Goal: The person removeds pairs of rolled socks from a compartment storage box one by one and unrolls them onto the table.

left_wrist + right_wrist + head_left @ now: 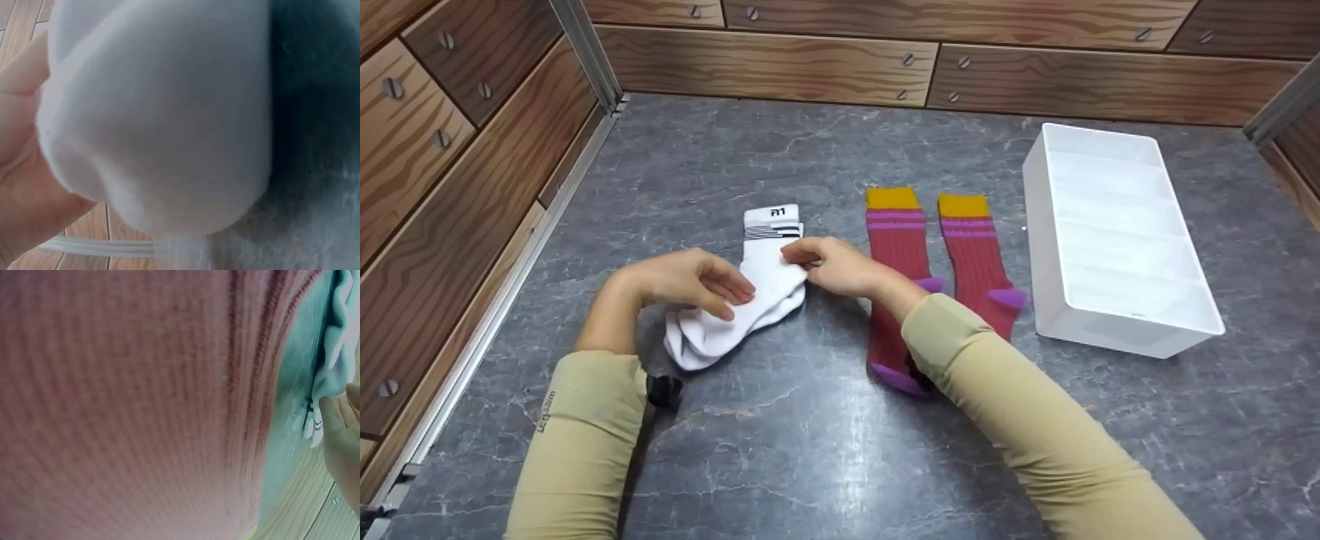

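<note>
A pair of white socks (769, 274), one stacked over the other, lies on the grey marbled table with its striped cuffs toward the back. My left hand (686, 281) is over the foot part, fingers relaxed and thumb apart from them. In the left wrist view the white sock (169, 124) fills the middle, in front of part of the left hand (28, 163). My right hand (840, 266) pinches the right edge near the heel, fingers on top and thumb at the side. The right wrist view shows the right hand (343, 444) at the socks' edge.
Two red socks with yellow cuffs and purple heels, a left one (896, 255) and a right one (971, 255), lie side by side, partly under my right forearm. Beyond them stands a white divided box (1031, 225). Wood-patterned walls (765, 64) border the table.
</note>
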The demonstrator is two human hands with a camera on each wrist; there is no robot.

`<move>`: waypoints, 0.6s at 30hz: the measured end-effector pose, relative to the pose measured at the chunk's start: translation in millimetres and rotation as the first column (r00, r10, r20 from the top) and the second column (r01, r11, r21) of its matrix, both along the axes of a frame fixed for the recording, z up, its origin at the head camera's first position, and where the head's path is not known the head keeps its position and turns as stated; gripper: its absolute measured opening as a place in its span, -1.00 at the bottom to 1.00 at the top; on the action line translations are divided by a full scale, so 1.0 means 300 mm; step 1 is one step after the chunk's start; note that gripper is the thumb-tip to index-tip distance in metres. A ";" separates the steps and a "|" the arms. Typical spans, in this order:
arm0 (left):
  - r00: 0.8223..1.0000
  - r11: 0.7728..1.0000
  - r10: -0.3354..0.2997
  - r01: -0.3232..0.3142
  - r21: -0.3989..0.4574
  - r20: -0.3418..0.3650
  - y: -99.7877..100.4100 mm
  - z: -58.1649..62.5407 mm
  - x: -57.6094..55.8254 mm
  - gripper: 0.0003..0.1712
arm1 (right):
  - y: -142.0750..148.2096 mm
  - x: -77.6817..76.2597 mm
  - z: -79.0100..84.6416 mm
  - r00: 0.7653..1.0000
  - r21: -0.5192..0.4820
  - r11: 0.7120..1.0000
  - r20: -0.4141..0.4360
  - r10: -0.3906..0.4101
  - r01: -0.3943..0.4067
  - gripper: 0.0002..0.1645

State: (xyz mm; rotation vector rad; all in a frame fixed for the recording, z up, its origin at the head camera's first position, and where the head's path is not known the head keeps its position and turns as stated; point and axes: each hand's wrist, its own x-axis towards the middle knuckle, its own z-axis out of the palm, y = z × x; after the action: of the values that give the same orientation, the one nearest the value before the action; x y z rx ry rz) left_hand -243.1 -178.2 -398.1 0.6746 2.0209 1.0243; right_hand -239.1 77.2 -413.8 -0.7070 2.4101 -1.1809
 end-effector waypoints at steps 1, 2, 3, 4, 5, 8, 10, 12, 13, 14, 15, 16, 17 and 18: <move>1.000 1.000 0.000 0.000 0.007 0.003 -0.002 -0.003 -0.001 -0.47 | -0.002 -0.001 -0.001 1.000 0.001 1.000 0.000 0.000 0.000 -0.41; 1.000 1.000 0.002 -0.002 0.009 0.000 -0.003 -0.005 -0.002 -0.45 | -0.003 -0.002 -0.001 1.000 0.001 1.000 0.003 -0.001 0.001 -0.41; 1.000 1.000 0.004 -0.004 0.005 -0.009 -0.004 -0.006 -0.002 -0.42 | -0.005 -0.003 -0.002 1.000 -0.001 1.000 0.006 -0.002 0.002 -0.40; 1.000 1.000 0.003 -0.003 0.000 -0.027 -0.005 -0.004 -0.003 -0.40 | -0.005 -0.004 -0.002 1.000 -0.005 1.000 0.008 -0.004 0.004 -0.40; 0.999 1.000 0.004 -0.004 -0.003 -0.045 -0.008 -0.003 -0.005 -0.39 | -0.006 -0.005 -0.003 1.000 -0.011 1.000 0.010 -0.006 0.006 -0.40; 0.996 1.000 0.012 -0.012 -0.008 -0.093 -0.025 -0.004 -0.014 -0.38 | -0.012 -0.008 -0.005 1.000 -0.028 1.000 0.017 -0.005 0.005 -0.37; 0.994 1.000 0.022 -0.021 0.007 -0.105 -0.039 -0.009 -0.021 -0.40 | -0.017 -0.009 -0.009 1.000 -0.039 0.999 0.017 0.003 -0.002 -0.34; 0.995 0.999 0.036 -0.033 0.031 -0.097 -0.049 -0.018 -0.026 -0.43 | -0.021 -0.009 -0.011 1.000 -0.044 0.999 0.015 0.012 -0.011 -0.31; 0.994 0.998 0.043 -0.039 0.041 -0.096 -0.053 -0.021 -0.027 -0.45 | -0.022 -0.008 -0.011 1.000 -0.045 0.999 0.014 0.014 -0.013 -0.30; 0.994 0.997 0.051 -0.046 0.054 -0.100 -0.055 -0.023 -0.027 -0.47 | -0.023 -0.008 -0.012 1.000 -0.048 0.999 0.014 0.014 -0.013 -0.30; 0.991 0.996 0.064 -0.057 0.062 -0.114 -0.058 -0.026 -0.025 -0.49 | -0.023 -0.007 -0.012 1.000 -0.054 0.999 0.016 0.005 -0.005 -0.32; 0.988 0.995 0.088 -0.080 0.065 -0.131 -0.061 -0.026 -0.023 -0.50 | -0.023 -0.007 -0.011 1.000 -0.059 0.998 0.013 -0.013 0.013 -0.36; 0.981 0.992 0.121 -0.113 0.065 -0.151 -0.064 -0.024 -0.020 -0.52 | -0.023 -0.008 -0.011 0.999 -0.060 0.997 0.005 -0.041 0.041 -0.41; 0.969 0.986 0.164 -0.156 0.053 -0.186 -0.069 -0.022 -0.016 -0.54 | -0.023 -0.010 -0.011 0.997 -0.060 0.995 -0.012 -0.080 0.079 -0.47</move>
State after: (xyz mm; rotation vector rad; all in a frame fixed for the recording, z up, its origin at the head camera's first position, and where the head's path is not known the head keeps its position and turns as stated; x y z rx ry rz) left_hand -247.9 -198.8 -404.7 0.6588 2.2566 1.1311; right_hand -242.1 70.2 -417.3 -0.6447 2.4444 -1.2881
